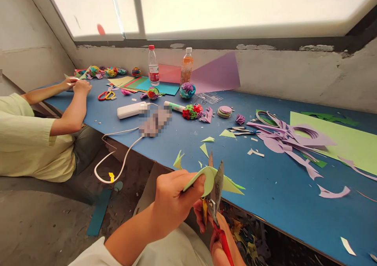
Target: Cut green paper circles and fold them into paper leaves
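My left hand pinches a curved stack of light green paper between thumb and fingers, just over the table's front edge. Below and to its right, my right hand is wrapped round the handles of a pair of scissors with red and yellow grips. The scissor blades point upward and stand apart, with the green paper at them. A pointed strip of the same paper sticks out on the right side of the blades. Several green offcuts lie on the blue table just beyond my hands.
Purple paper scraps and a light green sheet lie at the right. Paper circles, a glue stick, paper balls and two bottles stand farther back. A white cable hangs off the edge. At left sits another person.
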Motion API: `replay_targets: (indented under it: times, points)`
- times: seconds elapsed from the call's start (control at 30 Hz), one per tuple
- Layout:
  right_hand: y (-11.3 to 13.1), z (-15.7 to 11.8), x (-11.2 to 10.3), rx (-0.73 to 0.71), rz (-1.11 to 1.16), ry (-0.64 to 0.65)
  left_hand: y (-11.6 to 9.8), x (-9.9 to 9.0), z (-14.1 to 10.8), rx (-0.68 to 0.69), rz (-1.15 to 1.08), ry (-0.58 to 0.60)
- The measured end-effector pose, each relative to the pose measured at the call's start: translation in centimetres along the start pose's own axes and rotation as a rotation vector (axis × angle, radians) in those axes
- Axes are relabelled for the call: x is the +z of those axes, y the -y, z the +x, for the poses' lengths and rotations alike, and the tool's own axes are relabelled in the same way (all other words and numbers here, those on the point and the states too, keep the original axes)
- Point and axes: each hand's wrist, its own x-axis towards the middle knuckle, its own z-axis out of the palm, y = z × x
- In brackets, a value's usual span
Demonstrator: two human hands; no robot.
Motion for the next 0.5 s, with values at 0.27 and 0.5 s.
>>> replay_targets:
  times: [0.27,0.5]
  points:
    - [1.6,-3.0,0.1,0.034,0.023,-0.072,0.1,0.1,-0.1,-0.033,-0.018,-0.002]
    - [-1.6,-0.5,0.1,-0.039,0.034,-0.031,0.5,0.0,-0.4,-0.078,0.026,-0.019]
